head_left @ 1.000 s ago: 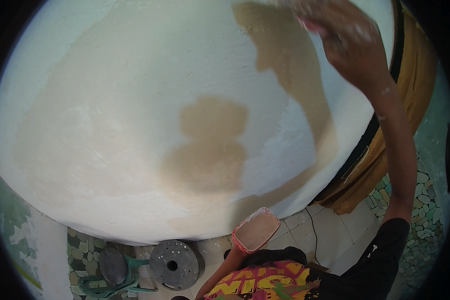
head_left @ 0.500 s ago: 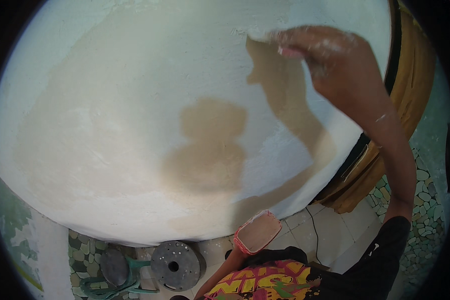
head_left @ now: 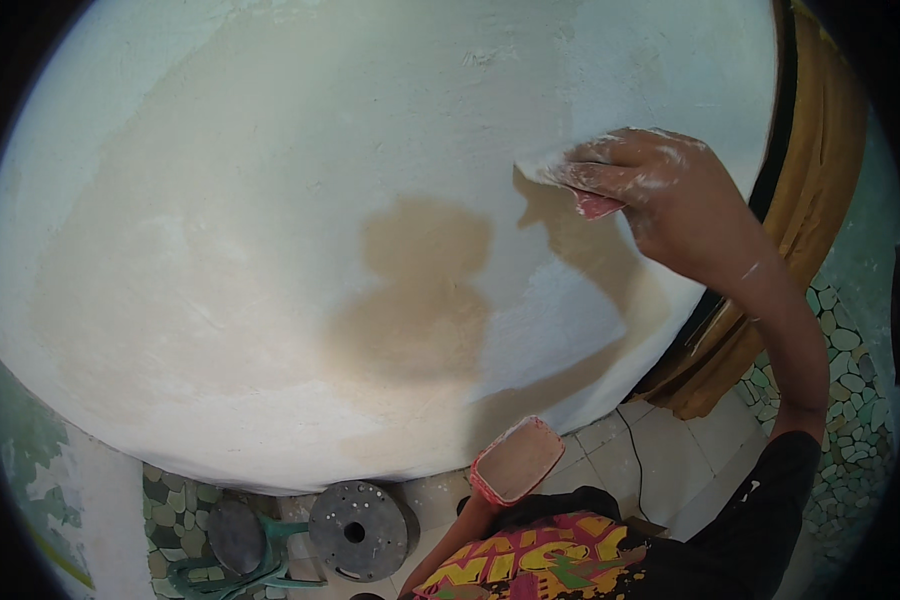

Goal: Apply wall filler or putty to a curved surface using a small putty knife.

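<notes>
My right hand [head_left: 665, 200], smeared with white paste, is raised to a broad pale wall [head_left: 250, 230]. Its fingers are closed around a putty scraper [head_left: 597, 206], whose pinkish-red part shows below them. The scraper's whitish edge is at the wall surface, though contact is hard to make out. Low in the view, close to my body, my left hand [head_left: 478, 514] grips a small red rectangular tub [head_left: 518, 460] from below. Pale putty fills the tub's open top, and its rim is crusted. Most of the left fingers are hidden beneath it.
A round dark grey disc with holes [head_left: 362, 531] stands at the wall's foot, beside a green plastic chair [head_left: 270, 560]. Brown trim [head_left: 825, 130] edges the wall at right. A black cable [head_left: 638, 465] crosses the tiles. Pebbled stone [head_left: 840, 360] lies right.
My right hand has moved down along the wall with the scraper, and more of its pinkish-red part shows. The left hand and tub stay nearly in place.
</notes>
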